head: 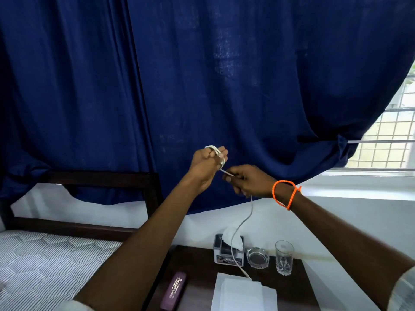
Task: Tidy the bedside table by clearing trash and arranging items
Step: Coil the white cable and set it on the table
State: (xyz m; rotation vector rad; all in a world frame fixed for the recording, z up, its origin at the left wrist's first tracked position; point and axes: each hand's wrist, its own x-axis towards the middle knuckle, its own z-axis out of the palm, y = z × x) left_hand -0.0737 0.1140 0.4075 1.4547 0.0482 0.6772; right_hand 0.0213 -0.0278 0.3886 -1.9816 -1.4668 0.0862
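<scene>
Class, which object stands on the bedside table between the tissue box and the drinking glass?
A clear glass ashtray stands between the tissue box and the drinking glass, seen in the head view.

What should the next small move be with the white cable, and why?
Probably another wrap: the right hand feeds the white cable around the left hand, whose fingers already carry a few loops. A long slack length hangs down to the bedside table, so coiling looks unfinished.

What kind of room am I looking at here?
Most likely a bedroom. A striped mattress in a dark wooden bed frame sits beside a small dark table, and a blue curtain hangs over a barred window.
</scene>
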